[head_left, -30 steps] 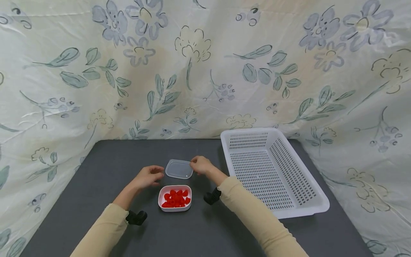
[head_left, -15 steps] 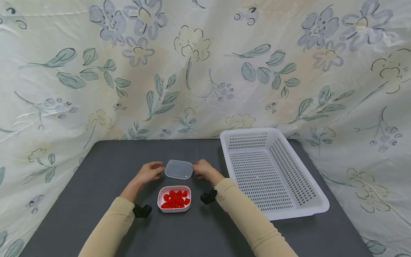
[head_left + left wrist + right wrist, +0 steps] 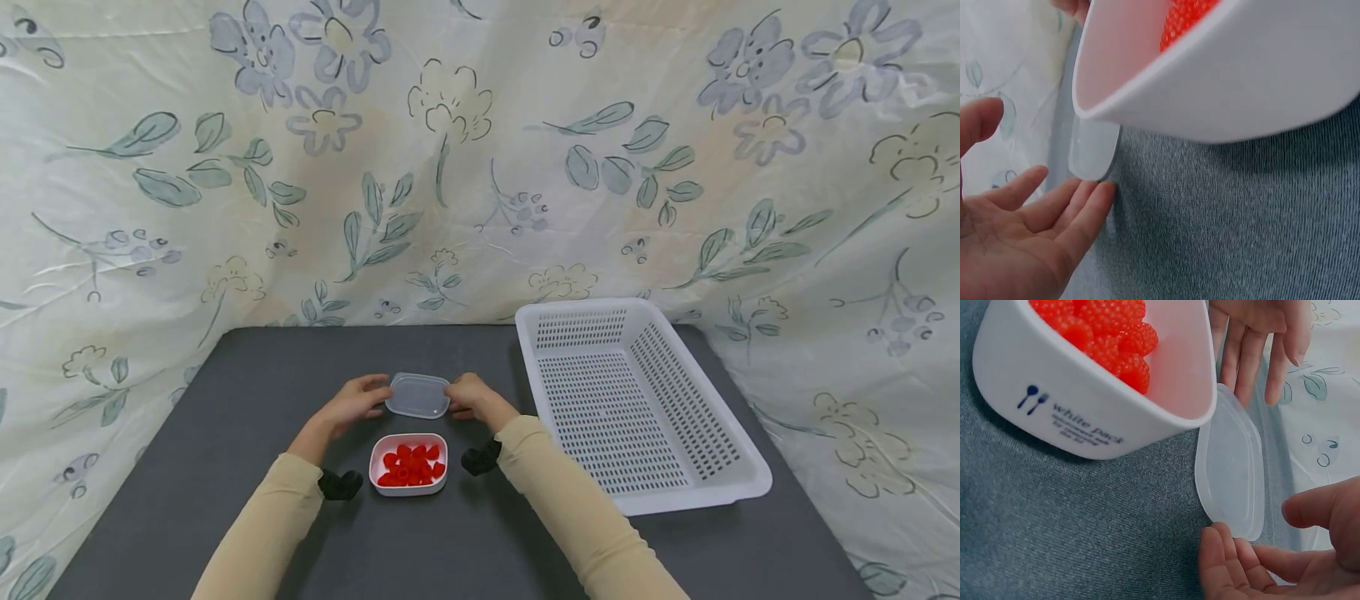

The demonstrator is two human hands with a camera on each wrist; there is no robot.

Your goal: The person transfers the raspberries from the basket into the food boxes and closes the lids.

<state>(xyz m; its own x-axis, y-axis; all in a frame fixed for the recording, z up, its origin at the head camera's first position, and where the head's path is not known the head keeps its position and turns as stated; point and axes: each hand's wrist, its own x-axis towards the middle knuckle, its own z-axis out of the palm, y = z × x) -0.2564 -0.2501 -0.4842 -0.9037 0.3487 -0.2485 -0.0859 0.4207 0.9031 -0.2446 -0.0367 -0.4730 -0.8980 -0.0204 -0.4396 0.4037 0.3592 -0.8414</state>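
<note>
A translucent plastic lid (image 3: pixel 417 396) lies flat on the dark table, beyond a small white container (image 3: pixel 408 490) with several red raspberries (image 3: pixel 408 463) in it. My left hand (image 3: pixel 357 398) is at the lid's left end. Its fairly straight fingertips (image 3: pixel 1105 187) touch the rim, with the thumb apart. At the right end, my right hand (image 3: pixel 472 395) touches the lid's edge with its fingertips (image 3: pixel 1221 531). Its thumb (image 3: pixel 1307 509) stands away, so neither hand pinches the lid. Dark printed lettering shows on the container's side in the right wrist view.
To the right stands a large white perforated basket (image 3: pixel 720 408) with high sides, close to the right forearm. A floral cloth (image 3: pixel 480 167) hangs behind the table's (image 3: pixel 225 400) far edge.
My left hand has moved forward and right, until its fingers meet the lid's left end. My right hand has shifted slightly at the right end. Container and basket stay put.
</note>
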